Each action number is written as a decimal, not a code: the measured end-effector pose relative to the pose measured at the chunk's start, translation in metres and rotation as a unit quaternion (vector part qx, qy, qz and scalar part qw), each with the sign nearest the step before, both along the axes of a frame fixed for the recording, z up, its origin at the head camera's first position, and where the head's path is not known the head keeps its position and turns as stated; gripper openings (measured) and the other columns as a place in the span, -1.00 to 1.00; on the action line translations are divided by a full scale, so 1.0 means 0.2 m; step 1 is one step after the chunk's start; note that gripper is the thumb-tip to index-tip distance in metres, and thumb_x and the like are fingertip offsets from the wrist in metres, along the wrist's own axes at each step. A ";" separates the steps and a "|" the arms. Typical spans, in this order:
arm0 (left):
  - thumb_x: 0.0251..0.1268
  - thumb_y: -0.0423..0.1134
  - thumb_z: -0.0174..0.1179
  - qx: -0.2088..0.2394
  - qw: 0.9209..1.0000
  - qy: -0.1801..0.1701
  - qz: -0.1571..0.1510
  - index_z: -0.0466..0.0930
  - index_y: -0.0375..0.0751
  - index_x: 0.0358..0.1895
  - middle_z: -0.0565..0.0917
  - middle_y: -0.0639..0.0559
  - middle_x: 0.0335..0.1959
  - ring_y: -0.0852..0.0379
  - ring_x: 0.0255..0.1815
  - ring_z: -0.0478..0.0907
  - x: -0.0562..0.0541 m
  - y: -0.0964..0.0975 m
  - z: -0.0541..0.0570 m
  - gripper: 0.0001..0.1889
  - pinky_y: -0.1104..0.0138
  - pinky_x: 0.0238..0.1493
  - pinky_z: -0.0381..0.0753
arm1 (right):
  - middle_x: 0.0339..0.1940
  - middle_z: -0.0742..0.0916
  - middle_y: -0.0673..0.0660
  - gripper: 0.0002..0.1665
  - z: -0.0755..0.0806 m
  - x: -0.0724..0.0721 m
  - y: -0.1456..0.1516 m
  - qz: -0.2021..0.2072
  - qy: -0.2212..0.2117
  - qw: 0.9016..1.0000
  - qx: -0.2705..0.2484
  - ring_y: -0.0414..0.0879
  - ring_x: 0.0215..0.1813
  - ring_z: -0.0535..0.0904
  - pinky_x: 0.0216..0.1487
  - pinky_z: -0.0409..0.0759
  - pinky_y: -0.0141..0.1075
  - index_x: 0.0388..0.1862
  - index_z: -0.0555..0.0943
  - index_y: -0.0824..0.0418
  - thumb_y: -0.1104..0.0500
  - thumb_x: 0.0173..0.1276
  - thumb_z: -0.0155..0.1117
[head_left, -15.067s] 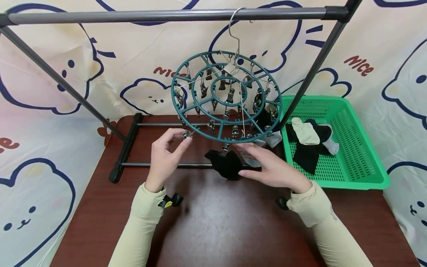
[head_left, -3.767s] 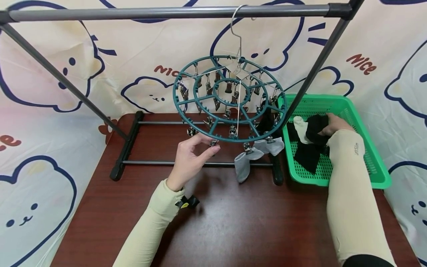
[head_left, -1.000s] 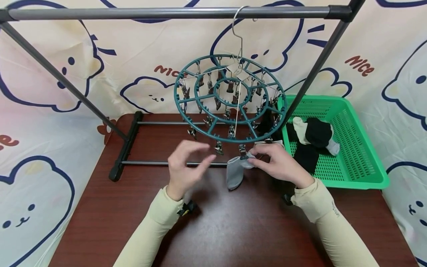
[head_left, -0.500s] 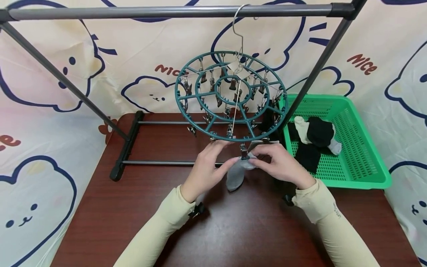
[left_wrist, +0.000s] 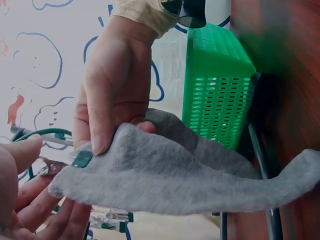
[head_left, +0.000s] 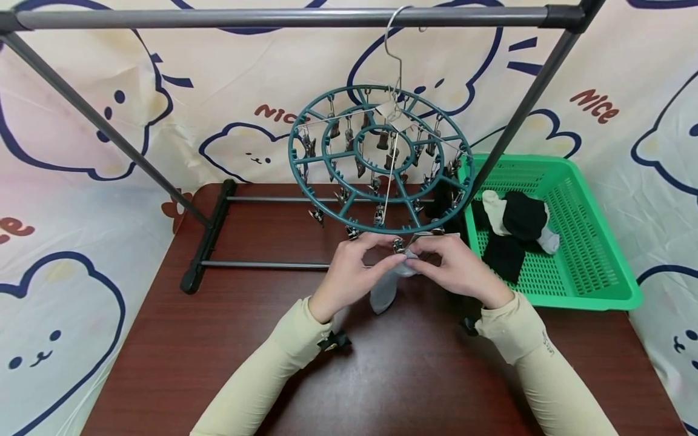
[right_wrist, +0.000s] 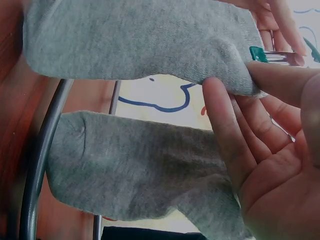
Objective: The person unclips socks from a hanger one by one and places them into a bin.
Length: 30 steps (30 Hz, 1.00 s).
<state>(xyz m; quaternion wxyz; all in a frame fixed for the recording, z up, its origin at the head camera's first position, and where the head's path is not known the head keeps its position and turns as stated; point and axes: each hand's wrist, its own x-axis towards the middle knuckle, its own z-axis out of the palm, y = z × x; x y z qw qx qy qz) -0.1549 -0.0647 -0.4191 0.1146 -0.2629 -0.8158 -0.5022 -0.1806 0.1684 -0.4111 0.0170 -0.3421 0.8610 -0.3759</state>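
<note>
A grey sock (head_left: 384, 292) hangs from a metal clip (head_left: 398, 245) at the front rim of the round teal hanger (head_left: 349, 219). My left hand (head_left: 349, 269) pinches this clip between thumb and fingers; its green pad tip (left_wrist: 81, 159) lies on the sock's cuff in the left wrist view. With thumb and forefinger, my right hand (head_left: 458, 269) grips the cuff's edge just right of the clip. A second grey sock (right_wrist: 135, 165) hangs close by, mostly behind the right hand in the head view.
The hanger's hook (head_left: 394, 48) sits over a grey rack bar (head_left: 272, 18). To the right, a green basket (head_left: 600, 254) holds black, cream and grey socks. Several bare clips (head_left: 316, 215) dangle from the rings. Black fabric (head_left: 444, 200) hangs at the hanger's right side.
Since a second ago my left hand has moved right, from beside a bare clip onto the grey sock's clip. My right hand stays at the cuff; earlier it was in the basket.
</note>
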 end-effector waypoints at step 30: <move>0.41 -0.24 0.36 0.043 0.999 0.011 0.022 0.76 -0.26 0.08 0.82 -0.07 -0.09 0.06 0.00 0.72 0.00 0.03 -0.01 -0.73 0.31 -0.18 0.64 | -0.36 0.73 -0.12 -0.96 -0.01 0.00 -0.01 0.000 -0.008 1.000 -0.004 -0.22 -0.34 0.52 -0.30 0.56 -0.30 -0.21 0.76 0.07 0.19 0.46 0.39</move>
